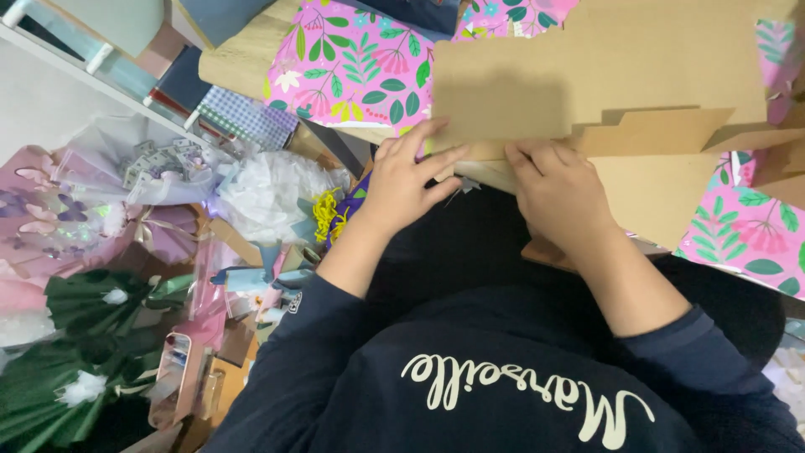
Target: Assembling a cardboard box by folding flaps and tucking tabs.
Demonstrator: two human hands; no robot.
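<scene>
A flat brown cardboard box blank [604, 75] with folded flaps lies on pink wrapping paper with a green leaf and flower print [352, 71], at the near edge of a wooden table [243, 59]. My left hand [402, 180] presses its fingers on the cardboard's lower left edge. Just to the right, my right hand [558, 193] pinches the same folded edge. Both hands sit close together at the table's edge, above my dark blue sweatshirt.
On the floor at left lie wrapped bouquets in pink and white paper [126, 180], green paper fans [75, 306], yellow shredded filler [323, 214] and scraps. A checked blue sheet [247, 117] sits beneath the table edge. More floral paper [746, 226] shows at right.
</scene>
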